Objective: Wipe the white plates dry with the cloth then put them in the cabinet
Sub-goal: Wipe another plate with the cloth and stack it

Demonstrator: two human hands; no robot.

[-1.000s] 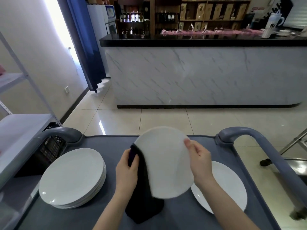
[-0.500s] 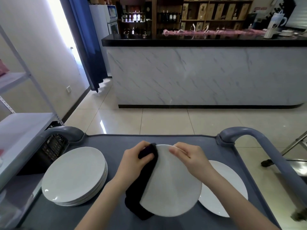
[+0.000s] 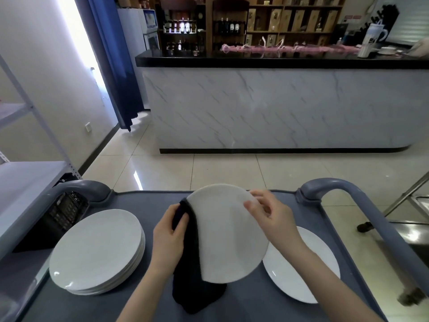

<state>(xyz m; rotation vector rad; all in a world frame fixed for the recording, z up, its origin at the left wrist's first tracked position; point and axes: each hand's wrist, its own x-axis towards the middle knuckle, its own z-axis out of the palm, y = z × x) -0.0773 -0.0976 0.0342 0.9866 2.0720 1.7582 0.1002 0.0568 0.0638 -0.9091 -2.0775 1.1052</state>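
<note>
A white plate [image 3: 226,233] is held tilted above the grey cart top [image 3: 148,201]. My left hand [image 3: 169,235] grips a dark cloth [image 3: 195,282] against the plate's left edge; the cloth hangs down behind and below the plate. My right hand [image 3: 269,217] pinches the plate's upper right rim. A stack of white plates [image 3: 95,249] sits on the cart's left side. A single white plate [image 3: 304,270] lies on the right, partly hidden by the held plate and my right forearm.
Curved grey cart handles [image 3: 348,191] rise at both far corners. A grey metal shelf rack [image 3: 25,182] stands at left, with a dark basket [image 3: 62,212] beside the cart. A marble-fronted counter [image 3: 278,105] faces me across the tiled floor.
The plate was turned and lowered, then raised again. My left hand with the cloth slid from the plate's top edge back down its left side. My right hand stayed on the upper right rim.
</note>
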